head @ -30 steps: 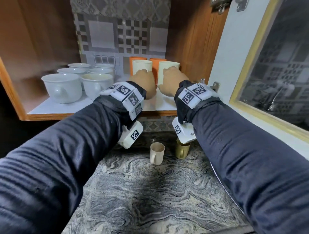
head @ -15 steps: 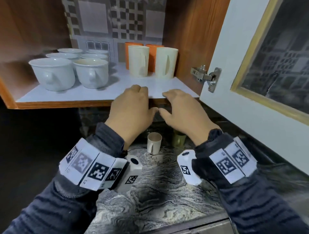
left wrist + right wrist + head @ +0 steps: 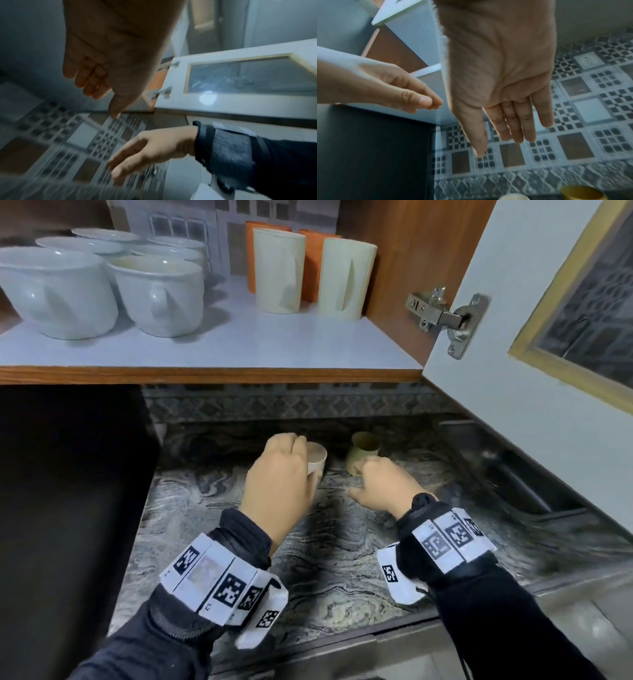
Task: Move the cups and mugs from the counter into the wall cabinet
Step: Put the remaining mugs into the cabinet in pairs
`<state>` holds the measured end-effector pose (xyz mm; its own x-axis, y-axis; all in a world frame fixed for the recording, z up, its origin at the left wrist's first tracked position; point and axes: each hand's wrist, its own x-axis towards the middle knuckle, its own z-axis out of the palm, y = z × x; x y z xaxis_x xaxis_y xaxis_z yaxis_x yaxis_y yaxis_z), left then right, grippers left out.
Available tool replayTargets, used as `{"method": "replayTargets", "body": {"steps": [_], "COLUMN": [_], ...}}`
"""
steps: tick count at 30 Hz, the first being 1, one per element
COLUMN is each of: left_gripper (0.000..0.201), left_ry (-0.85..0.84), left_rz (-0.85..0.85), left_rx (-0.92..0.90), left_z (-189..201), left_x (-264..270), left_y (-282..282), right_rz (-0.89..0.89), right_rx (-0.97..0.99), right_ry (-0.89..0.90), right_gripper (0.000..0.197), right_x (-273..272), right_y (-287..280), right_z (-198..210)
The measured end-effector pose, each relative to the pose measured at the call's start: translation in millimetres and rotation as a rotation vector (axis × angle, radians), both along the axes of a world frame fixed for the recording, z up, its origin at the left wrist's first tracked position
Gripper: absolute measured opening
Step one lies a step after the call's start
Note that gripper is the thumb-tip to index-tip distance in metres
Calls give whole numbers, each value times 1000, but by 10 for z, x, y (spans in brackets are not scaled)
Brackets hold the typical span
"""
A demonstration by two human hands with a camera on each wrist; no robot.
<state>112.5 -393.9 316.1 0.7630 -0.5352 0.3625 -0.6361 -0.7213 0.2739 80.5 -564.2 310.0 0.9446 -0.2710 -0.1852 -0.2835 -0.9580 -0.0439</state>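
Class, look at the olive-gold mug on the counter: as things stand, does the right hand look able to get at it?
Probably yes. The right hand is open, just in front of the olive-gold mug, with nothing between them. The left hand is busy at the beige mug beside it, apart from the gold one.

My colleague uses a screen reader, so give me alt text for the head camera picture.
Two hands reach down to the last two mugs on a marbled counter: the left hand over a beige mug, the right hand beside an olive mug. Above, the open wall cabinet's shelf holds white cups, cream mugs and orange mugs.
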Motion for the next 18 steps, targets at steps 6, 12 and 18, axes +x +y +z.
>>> {"method": "replayTargets", "body": {"steps": [6, 12, 18], "left_gripper": [45, 46, 56], "left_ry": [253, 411, 505], "left_rz": [0, -2, -26], "left_rx": [293, 390, 330], "left_z": [-691, -1191, -1647], "left_x": [505, 1107, 1342], "left_y": [-371, -733, -861], "right_rz": [-44, -123, -177], "right_rx": [10, 61, 127], "right_ry": [94, 151, 127], "right_gripper": [51, 39, 42], "right_x": [298, 793, 1192], "right_y": [-361, -786, -1092], "right_z": [-464, -818, -1182]}}
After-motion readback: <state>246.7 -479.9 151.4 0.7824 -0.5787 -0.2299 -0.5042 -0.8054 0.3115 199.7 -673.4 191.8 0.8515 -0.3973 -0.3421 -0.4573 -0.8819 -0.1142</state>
